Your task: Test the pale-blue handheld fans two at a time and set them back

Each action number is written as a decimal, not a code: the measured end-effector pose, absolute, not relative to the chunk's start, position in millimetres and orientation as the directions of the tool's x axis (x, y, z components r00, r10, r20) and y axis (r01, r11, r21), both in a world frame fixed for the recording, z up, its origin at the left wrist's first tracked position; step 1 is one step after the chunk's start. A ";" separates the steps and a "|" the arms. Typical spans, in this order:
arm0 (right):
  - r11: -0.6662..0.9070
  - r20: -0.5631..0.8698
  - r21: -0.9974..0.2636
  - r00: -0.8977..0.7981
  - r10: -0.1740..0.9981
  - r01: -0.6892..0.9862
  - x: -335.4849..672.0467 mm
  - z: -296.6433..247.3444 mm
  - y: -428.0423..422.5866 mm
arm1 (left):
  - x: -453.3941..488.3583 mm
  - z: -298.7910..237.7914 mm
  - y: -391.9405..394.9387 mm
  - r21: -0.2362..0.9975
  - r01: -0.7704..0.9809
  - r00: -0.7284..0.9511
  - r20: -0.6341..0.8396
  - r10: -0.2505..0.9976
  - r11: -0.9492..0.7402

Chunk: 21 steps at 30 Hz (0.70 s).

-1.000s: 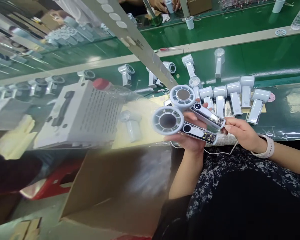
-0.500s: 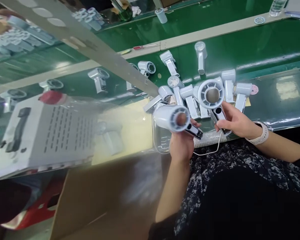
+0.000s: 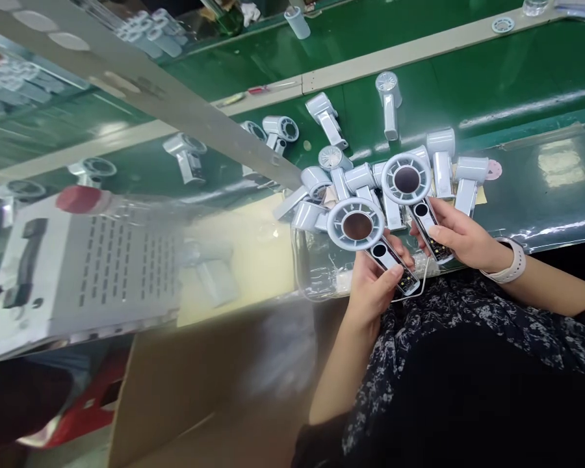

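My left hand (image 3: 372,286) is closed around the handle of a pale blue handheld fan (image 3: 357,225), its thumb on the handle's lower part. The fan's round vaned ring and dark centre face me, and the handle is uncovered, showing a dark circuit board. In my right hand (image 3: 461,237) is a second handheld fan (image 3: 406,180) of the same kind, also with an uncovered handle and its ring facing me. Both fans tilt with heads up and to the left, side by side. Behind them, several similar fans (image 3: 441,156) lie clustered on the green bench.
A pale metal post (image 3: 190,110) slants across the left. A grey vented box (image 3: 112,260) stands beyond a yellow sheet (image 3: 258,253). An open cardboard box (image 3: 214,390) sits below the bench edge. A white cable (image 3: 425,279) runs near my lap. More fans (image 3: 188,156) stand further left.
My left hand has turned its fan so the ring and open handle face me, and has shifted slightly right. The right-hand fan has moved slightly left. The view has shifted a little.
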State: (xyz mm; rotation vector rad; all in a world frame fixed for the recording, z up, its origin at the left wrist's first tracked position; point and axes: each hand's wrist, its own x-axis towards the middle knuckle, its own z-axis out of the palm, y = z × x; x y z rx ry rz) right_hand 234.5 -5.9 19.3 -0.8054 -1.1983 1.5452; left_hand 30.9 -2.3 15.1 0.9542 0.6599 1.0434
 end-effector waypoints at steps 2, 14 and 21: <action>-0.065 0.041 -0.941 -0.305 0.952 -0.332 233.3 16.6 -6.4 | 29.3 15.1 -3.3 0.885 -0.423 0.386 -0.017 0.922 0.193; -0.125 0.011 -0.911 -0.327 0.945 -0.393 232.6 15.0 -7.6 | 32.0 17.0 -13.3 0.863 -0.457 0.381 -0.031 0.924 0.217; -0.130 -0.016 -0.907 -0.277 0.961 -0.400 230.8 8.8 -8.6 | 38.3 6.2 -2.5 0.850 -0.469 0.356 -0.066 0.932 0.240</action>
